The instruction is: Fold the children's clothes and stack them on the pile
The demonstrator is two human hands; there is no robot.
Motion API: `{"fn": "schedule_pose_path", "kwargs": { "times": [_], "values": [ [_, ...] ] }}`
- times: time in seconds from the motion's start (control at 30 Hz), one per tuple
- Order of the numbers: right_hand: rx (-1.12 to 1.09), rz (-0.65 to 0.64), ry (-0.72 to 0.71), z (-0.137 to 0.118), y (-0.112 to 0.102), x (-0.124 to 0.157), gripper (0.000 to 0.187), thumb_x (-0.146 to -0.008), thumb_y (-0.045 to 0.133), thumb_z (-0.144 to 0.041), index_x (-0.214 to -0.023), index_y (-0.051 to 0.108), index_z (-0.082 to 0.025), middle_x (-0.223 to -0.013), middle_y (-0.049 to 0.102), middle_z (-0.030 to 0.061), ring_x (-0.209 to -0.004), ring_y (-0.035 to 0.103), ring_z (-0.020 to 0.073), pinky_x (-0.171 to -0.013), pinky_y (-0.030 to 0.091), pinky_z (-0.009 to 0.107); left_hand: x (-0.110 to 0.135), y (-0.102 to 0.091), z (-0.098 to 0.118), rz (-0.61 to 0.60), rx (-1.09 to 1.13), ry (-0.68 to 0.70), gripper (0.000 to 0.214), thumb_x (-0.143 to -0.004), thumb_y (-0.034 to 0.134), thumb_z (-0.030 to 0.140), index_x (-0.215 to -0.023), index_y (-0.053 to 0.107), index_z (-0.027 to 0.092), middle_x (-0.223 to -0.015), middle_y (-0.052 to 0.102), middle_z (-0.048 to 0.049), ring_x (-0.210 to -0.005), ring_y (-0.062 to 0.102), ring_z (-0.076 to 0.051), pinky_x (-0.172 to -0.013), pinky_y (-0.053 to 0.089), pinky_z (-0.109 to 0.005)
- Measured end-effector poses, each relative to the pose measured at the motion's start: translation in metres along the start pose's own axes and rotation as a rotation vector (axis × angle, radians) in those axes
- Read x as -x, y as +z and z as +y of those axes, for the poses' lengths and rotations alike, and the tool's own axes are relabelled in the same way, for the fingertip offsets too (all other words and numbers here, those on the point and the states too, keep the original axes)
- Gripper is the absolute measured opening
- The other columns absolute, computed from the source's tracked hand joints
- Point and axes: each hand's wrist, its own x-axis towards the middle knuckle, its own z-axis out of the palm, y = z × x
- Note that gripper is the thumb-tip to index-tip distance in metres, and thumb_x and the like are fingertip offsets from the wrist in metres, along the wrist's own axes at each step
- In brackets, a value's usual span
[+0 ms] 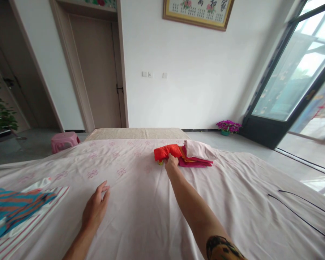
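My right hand (171, 161) reaches far across the bed and its fingers are closed on the near edge of a red cloth (166, 151). That cloth lies at the left of a small pile of folded clothes (197, 155) in pale pink, magenta and orange. My left hand (95, 207) rests open, fingers together, on the pale pink flowered sheet (135, 202), nearer to me and holding nothing.
Folded striped clothes in teal, orange and white (13, 209) lie at the bed's left edge. A black cable (298, 213) runs over the sheet at right. Beyond the bed are a pink stool (64, 141), a door, a flower pot (228, 127) and a glass sliding door.
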Motion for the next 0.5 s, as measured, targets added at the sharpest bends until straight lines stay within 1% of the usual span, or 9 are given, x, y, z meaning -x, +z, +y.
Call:
{"fn": "schedule_pose_path", "kwargs": {
  "times": [0.07, 0.13, 0.3, 0.4, 0.5],
  "values": [
    [-0.005, -0.003, 0.011, -0.001, 0.0, 0.0, 0.033, -0.076, 0.059, -0.03, -0.108, 0.051, -0.024, -0.09, 0.064, 0.0023, -0.086, 0.065, 0.0191, -0.067, 0.058, 0.028, 0.0, 0.0, 0.0, -0.001, 0.002, 0.007, 0.046, -0.093, 0.038, 0.041, -0.135, 0.044, 0.026, -0.124, 0.069, -0.0051, -0.1, 0.068, -0.022, -0.087, 0.048, -0.032],
    [0.008, -0.023, 0.046, 0.0, -0.005, 0.0, 0.028, -0.077, 0.056, -0.025, -0.105, 0.052, -0.022, -0.088, 0.064, 0.0026, -0.085, 0.066, 0.0195, -0.067, 0.059, 0.03, 0.0, 0.0, 0.0, 0.004, 0.005, 0.013, 0.046, -0.092, 0.038, 0.041, -0.135, 0.044, 0.026, -0.124, 0.069, -0.0051, -0.099, 0.068, -0.022, -0.086, 0.049, -0.032],
    [0.066, -0.126, 0.112, 0.0, -0.023, -0.005, 0.013, -0.077, 0.054, -0.015, -0.088, 0.052, -0.022, -0.078, 0.064, 0.0021, -0.078, 0.066, 0.0185, -0.068, 0.059, 0.033, 0.0, 0.0, 0.0, -0.004, -0.003, 0.008, 0.046, -0.092, 0.039, 0.04, -0.135, 0.044, 0.026, -0.124, 0.069, -0.0052, -0.1, 0.068, -0.022, -0.087, 0.048, -0.032],
    [0.108, -0.183, 0.11, -0.006, -0.027, -0.01, 0.012, -0.076, 0.054, -0.013, -0.079, 0.047, -0.022, -0.073, 0.061, 0.0002, -0.073, 0.066, 0.0168, -0.069, 0.06, 0.033, 0.0, 0.0, -0.001, 0.001, -0.011, 0.02, 0.045, -0.092, 0.039, 0.038, -0.135, 0.044, 0.026, -0.125, 0.068, -0.0048, -0.1, 0.068, -0.021, -0.087, 0.048, -0.031],
    [0.167, -0.251, 0.079, -0.012, -0.029, -0.012, 0.012, -0.076, 0.053, -0.014, -0.075, 0.045, -0.022, -0.068, 0.06, -0.0004, -0.071, 0.065, 0.0167, -0.071, 0.06, 0.033, 0.0, 0.0, -0.001, -0.002, -0.008, 0.025, 0.045, -0.092, 0.039, 0.037, -0.135, 0.044, 0.026, -0.125, 0.068, -0.0045, -0.098, 0.068, -0.021, -0.086, 0.048, -0.03]
  ]
}}
